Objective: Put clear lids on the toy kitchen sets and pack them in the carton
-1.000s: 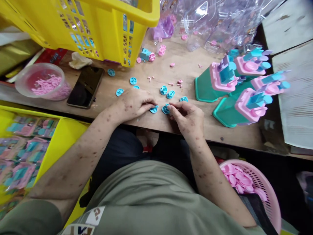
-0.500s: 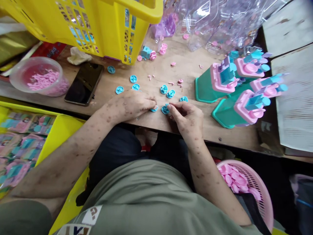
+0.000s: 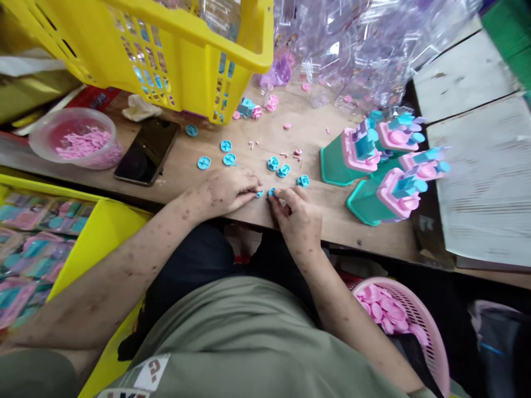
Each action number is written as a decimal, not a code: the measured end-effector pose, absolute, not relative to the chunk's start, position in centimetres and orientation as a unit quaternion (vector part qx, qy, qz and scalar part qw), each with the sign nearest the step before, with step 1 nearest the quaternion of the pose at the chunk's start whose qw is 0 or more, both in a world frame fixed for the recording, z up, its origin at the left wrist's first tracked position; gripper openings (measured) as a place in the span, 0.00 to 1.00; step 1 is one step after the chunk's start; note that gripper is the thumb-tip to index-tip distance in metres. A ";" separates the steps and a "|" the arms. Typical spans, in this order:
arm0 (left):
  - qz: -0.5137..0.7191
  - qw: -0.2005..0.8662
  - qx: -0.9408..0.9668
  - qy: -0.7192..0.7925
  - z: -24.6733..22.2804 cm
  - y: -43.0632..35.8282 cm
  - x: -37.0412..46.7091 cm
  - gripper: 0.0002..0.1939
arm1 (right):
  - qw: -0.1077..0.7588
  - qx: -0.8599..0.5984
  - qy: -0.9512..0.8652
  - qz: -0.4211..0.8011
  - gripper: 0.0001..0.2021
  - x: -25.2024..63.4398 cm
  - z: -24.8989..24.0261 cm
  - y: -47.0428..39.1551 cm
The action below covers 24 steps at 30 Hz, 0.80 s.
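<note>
My left hand point(image 3: 224, 192) rests at the table's front edge, its thumb and forefinger closed on a small blue plastic disc point(image 3: 259, 193), which they partly cover. Just right of it, my right hand point(image 3: 299, 216) has its fingertips on another blue disc point(image 3: 271, 192), its fingers bent and pinched together. Beyond the hands lie two blue discs with raised parts, one a ridged disc point(image 3: 284, 171), and a third raised disc point(image 3: 303, 181) sits by my right knuckles. Several flat cross-spoked discs, such as a spoked disc point(image 3: 229, 160), lie behind my left hand.
Green containers with pink lids point(image 3: 375, 202) stand right. A yellow basket point(image 3: 174, 61) is back left, a black phone point(image 3: 146, 152) and a clear tub of pink bits point(image 3: 35, 130) in front. Clear packaging point(image 3: 344, 50) fills the back. A pink basket point(image 3: 440, 342) sits below right.
The head view has shifted, so the table things sit differently. My right hand has turned and come lower and closer to my left, fingertips now over its disc. My left hand keeps its pinch.
</note>
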<state>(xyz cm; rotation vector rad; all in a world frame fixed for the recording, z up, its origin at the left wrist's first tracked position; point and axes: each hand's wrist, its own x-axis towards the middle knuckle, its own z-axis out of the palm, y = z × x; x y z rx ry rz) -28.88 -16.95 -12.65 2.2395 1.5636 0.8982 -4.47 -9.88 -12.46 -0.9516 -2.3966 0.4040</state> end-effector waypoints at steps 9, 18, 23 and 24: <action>0.340 0.083 0.699 0.624 -12.6 -16.3 -24.8 0.11 | 0.285 -0.347 -0.874 0.184 0.13 -4.3 -12.8 -9.3; 0.451 0.025 0.603 0.658 -10.8 -20.0 -25.8 0.16 | 0.321 -0.287 -0.900 0.070 0.35 -4.0 -11.8 -7.8; 0.466 -0.038 0.516 0.718 -10.7 -24.1 -30.0 0.10 | 0.176 -0.258 -0.946 0.089 0.32 -7.2 -12.6 -6.0; 0.468 -0.038 0.509 0.721 -10.9 -24.7 -30.4 0.09 | 0.166 -0.245 -0.950 0.097 0.27 -7.8 -12.8 -5.7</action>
